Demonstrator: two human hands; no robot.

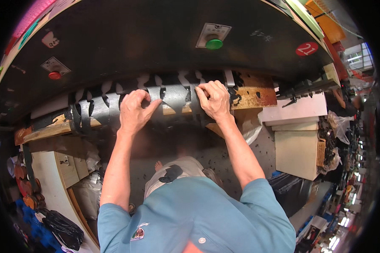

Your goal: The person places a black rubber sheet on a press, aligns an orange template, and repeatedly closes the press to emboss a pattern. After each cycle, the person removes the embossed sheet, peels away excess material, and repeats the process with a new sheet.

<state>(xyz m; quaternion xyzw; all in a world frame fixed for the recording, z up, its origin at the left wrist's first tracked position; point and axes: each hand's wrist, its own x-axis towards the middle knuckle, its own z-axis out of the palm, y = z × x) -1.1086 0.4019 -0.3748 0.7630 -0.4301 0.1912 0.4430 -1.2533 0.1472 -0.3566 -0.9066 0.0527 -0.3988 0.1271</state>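
A dark perforated sheet [173,99], with several shaped cut-outs and thin strips, lies across the bench edge under the black machine. My left hand [135,111] is over its middle, fingers bent and thumb stretched apart toward the right. Between that thumb and forefinger a gap shows. My right hand [215,99] is closed at the strip beside the right part of the sheet, thumb and forefinger brought close together. Its other fingers curl in, and their tips are partly hidden. Strips of the sheet hang down over the wooden edge [42,134] to the left.
Above the sheet spans the black machine front [147,38], with a green button [214,44] and a red button [54,75]. To the right are a worn wooden board [257,90] and a pale cabinet [295,145]. Another cabinet [50,173] stands at left. Dark scraps litter the floor.
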